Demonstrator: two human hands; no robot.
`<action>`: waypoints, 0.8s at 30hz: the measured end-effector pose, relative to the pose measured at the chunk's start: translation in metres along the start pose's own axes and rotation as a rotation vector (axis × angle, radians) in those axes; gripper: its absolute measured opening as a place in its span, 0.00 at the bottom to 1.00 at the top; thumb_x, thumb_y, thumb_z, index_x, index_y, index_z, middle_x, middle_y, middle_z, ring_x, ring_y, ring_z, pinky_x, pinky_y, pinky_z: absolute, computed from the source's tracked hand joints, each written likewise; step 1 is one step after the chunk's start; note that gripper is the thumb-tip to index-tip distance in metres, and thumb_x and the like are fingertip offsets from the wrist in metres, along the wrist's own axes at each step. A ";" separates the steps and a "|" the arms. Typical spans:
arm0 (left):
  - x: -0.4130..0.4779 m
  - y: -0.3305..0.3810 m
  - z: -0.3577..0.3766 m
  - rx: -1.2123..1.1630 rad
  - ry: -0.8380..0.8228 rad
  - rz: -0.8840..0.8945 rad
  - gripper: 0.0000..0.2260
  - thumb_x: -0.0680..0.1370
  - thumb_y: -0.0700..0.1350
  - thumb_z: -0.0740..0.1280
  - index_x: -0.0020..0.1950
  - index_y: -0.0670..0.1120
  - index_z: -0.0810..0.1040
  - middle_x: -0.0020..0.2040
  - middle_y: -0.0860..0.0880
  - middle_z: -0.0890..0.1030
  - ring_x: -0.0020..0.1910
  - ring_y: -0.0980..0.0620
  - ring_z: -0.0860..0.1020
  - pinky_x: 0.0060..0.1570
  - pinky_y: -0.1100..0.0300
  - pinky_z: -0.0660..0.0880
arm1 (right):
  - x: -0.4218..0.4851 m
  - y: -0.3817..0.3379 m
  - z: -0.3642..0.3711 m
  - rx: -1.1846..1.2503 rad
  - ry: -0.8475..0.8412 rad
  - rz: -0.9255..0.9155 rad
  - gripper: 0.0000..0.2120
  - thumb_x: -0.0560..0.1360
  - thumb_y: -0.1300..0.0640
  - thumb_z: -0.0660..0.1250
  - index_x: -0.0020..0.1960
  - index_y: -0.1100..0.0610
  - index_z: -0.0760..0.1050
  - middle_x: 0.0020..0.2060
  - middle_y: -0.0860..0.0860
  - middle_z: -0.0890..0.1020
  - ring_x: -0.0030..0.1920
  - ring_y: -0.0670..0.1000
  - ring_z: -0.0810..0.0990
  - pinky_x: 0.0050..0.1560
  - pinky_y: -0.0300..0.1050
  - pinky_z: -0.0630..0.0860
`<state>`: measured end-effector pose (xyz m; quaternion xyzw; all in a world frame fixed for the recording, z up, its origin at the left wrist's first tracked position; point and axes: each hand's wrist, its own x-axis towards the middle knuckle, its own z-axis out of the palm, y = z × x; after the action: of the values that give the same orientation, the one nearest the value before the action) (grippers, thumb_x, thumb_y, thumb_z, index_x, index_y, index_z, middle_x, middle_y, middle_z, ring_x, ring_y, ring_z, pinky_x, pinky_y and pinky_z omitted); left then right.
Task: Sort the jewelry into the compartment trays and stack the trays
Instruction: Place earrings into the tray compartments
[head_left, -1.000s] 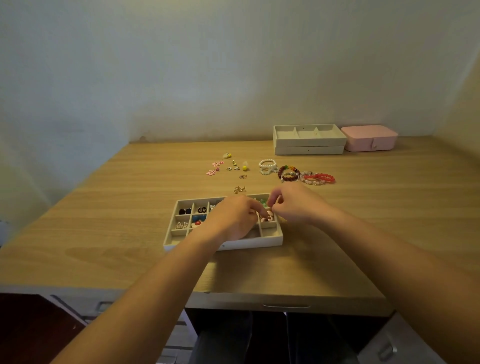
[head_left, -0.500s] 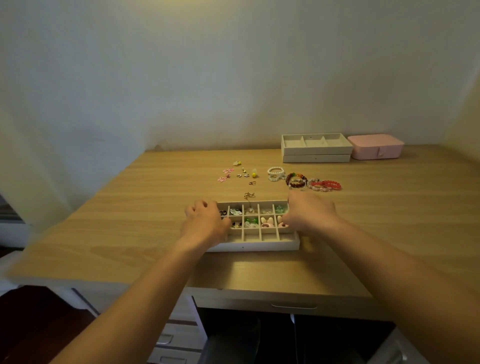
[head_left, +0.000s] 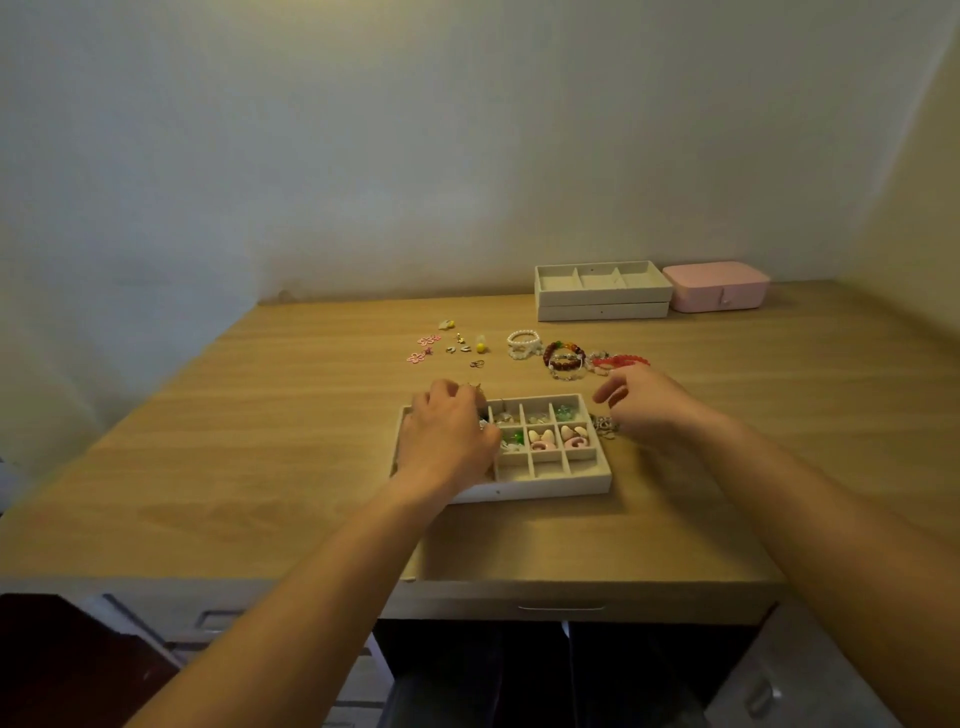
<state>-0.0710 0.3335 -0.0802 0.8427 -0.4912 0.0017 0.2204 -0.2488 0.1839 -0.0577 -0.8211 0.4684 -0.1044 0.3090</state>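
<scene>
Right hand lifted off tray, seemingly relaxed.

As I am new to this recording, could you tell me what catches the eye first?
The compartment tray in the middle, holding colourful pieces, with the left hand over its left part and the right hand by its right edge. Behind it lie beaded bracelets; two stacked trays and a pink box stand at the back.

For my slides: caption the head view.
Left hand over the compartment tray, right hand beside it; beaded bracelets and small charms lie on the desk.
</scene>
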 end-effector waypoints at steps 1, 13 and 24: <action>0.001 0.007 0.003 -0.023 -0.004 0.024 0.16 0.78 0.52 0.64 0.66 0.51 0.74 0.67 0.48 0.71 0.66 0.46 0.68 0.65 0.49 0.68 | 0.000 0.005 -0.002 0.003 -0.053 -0.007 0.18 0.78 0.69 0.64 0.63 0.55 0.79 0.57 0.50 0.77 0.61 0.51 0.77 0.63 0.50 0.78; 0.011 0.053 0.019 -0.183 -0.032 0.065 0.14 0.79 0.51 0.64 0.65 0.53 0.76 0.67 0.50 0.71 0.67 0.49 0.68 0.65 0.51 0.66 | 0.018 0.023 0.012 -0.201 0.032 -0.076 0.08 0.77 0.56 0.73 0.56 0.51 0.82 0.52 0.48 0.83 0.53 0.49 0.80 0.58 0.49 0.79; 0.026 0.049 0.024 -0.283 -0.031 -0.005 0.11 0.79 0.50 0.66 0.61 0.53 0.77 0.67 0.50 0.71 0.67 0.50 0.67 0.67 0.51 0.65 | 0.037 0.037 0.009 -0.291 0.252 0.102 0.03 0.78 0.57 0.69 0.47 0.51 0.80 0.45 0.49 0.82 0.45 0.51 0.80 0.44 0.48 0.79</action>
<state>-0.1037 0.2827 -0.0777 0.8045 -0.4878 -0.0811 0.3292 -0.2505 0.1429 -0.0914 -0.8127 0.5546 -0.1217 0.1309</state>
